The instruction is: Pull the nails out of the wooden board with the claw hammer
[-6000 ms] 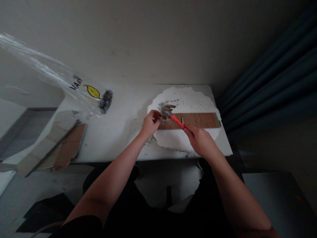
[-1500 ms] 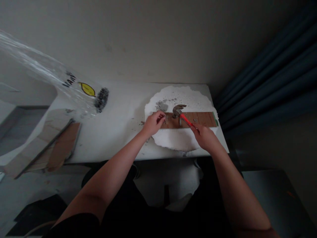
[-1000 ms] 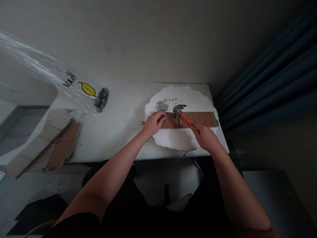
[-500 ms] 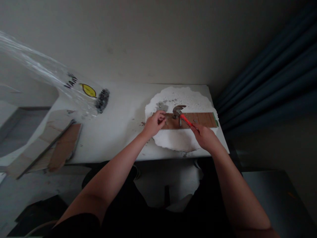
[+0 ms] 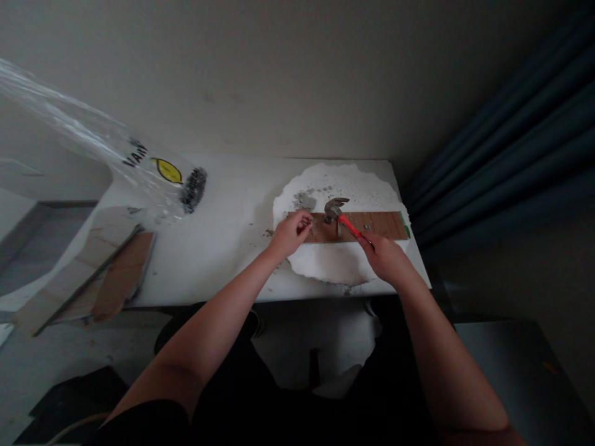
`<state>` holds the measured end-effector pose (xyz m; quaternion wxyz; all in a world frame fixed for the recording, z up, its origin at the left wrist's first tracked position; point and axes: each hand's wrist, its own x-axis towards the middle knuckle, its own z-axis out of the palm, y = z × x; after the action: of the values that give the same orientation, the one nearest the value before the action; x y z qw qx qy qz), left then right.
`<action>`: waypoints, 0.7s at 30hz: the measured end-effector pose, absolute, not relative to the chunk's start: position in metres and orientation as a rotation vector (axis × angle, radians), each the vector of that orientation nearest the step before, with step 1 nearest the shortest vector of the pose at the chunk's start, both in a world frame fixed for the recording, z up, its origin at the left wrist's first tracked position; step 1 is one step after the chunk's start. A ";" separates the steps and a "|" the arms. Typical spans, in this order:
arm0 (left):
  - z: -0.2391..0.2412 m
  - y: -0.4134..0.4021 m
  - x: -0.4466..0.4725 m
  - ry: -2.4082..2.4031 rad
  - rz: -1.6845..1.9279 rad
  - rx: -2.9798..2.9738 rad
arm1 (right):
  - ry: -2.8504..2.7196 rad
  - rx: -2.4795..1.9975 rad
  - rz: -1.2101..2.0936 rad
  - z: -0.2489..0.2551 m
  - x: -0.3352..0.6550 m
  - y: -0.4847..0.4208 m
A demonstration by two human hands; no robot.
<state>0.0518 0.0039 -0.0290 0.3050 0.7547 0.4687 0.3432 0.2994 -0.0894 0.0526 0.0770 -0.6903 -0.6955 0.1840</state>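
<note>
A brown wooden board point(image 5: 379, 224) lies across a round white foam pad point(image 5: 334, 263) on the white table point(image 5: 218, 254). My right hand point(image 5: 385, 257) is closed round the red handle of a claw hammer point(image 5: 338, 210), whose grey head rests on the board near its middle. My left hand point(image 5: 288, 232) sits at the board's left end, fingers curled in a pinch on something too small to make out. Small nails or specks dot the board to the right of the hammer head.
A clear plastic bag point(image 5: 139, 167) with a yellow label hangs over the table's left part. Wooden boards point(image 5: 102, 272) lie stacked at the table's left edge. Dark curtains point(image 5: 502, 148) hang at the right, a plain wall stands behind.
Since six seconds ago the hammer head has moved right, from the board's left end to its middle. Over the last second both hands have stayed almost still.
</note>
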 end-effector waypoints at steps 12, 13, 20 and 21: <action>-0.032 0.004 0.051 1.243 0.923 2.042 | -2.084 -2.076 0.545 0.053 0.299 -0.090; -0.032 0.004 0.051 1.245 0.925 2.040 | -2.085 -2.080 0.540 0.053 0.299 -0.090; -0.033 0.002 0.050 1.260 0.966 2.007 | -2.084 -2.071 0.538 0.054 0.299 -0.090; -0.034 0.003 0.050 1.263 0.968 1.997 | -2.077 -2.071 0.542 0.055 0.299 -0.090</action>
<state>0.0500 0.0025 -0.0335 0.2901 0.7484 0.4733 0.3629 0.2988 -0.0901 0.0549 0.0795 -0.6921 -0.6942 0.1812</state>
